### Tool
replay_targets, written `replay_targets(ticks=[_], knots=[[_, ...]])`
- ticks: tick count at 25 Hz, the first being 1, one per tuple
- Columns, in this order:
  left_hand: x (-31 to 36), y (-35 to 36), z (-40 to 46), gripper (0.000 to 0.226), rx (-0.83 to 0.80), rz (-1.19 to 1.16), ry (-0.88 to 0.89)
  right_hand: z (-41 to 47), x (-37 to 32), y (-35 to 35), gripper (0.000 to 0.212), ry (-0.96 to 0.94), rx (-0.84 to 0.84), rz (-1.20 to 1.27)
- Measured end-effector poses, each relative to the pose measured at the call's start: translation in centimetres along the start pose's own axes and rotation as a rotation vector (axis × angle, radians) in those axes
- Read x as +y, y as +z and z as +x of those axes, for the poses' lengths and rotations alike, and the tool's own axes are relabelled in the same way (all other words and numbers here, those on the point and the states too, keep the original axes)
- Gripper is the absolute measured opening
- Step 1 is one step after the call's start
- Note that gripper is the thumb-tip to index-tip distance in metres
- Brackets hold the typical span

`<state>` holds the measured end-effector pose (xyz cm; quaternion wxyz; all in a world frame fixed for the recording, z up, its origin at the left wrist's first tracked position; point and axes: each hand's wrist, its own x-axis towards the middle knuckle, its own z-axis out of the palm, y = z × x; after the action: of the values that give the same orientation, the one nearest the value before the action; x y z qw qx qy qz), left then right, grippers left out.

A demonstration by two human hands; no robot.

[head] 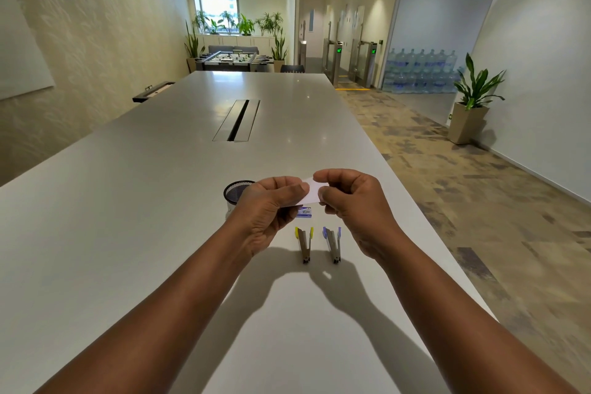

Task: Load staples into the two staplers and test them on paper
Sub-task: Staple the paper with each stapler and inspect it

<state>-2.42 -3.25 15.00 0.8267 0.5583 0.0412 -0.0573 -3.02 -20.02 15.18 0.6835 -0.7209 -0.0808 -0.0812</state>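
Observation:
Both of my hands hold a small white piece of paper (311, 193) above the table. My left hand (268, 211) pinches its left end and my right hand (355, 205) pinches its right end. Below them on the table lie two small staplers side by side: one with yellow ends (304, 241) on the left and one with blue ends (332, 241) on the right. Just beyond the staplers sits a small blue and white staple box (304, 212), partly hidden by my left hand.
A black mesh cup (235, 190) stands behind my left hand. The long white table (160, 201) has a cable slot (238, 120) in its middle; its right edge runs close beside my right arm. Carpet floor and a potted plant (473, 99) lie to the right.

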Motion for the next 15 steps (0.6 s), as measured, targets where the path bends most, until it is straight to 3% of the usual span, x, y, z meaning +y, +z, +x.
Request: replay_targets(ticks=[3,8,15], knots=[[0.1,-0.3,-0.1,0.024,-0.022,0.050,0.018,0.1,-0.1,-0.1,0.028,-0.001,-0.017,-0.004],[-0.4,-0.4,-0.1,0.006,0.062,-0.014,-0.004,-0.2,0.2,0.0,0.030,-0.020,-0.050,-0.071],[-0.5,-1.3,-0.1,0.026,-0.057,0.082,0.044,-0.1,0.8,-0.1,0.031,-0.019,-0.050,-0.078]])
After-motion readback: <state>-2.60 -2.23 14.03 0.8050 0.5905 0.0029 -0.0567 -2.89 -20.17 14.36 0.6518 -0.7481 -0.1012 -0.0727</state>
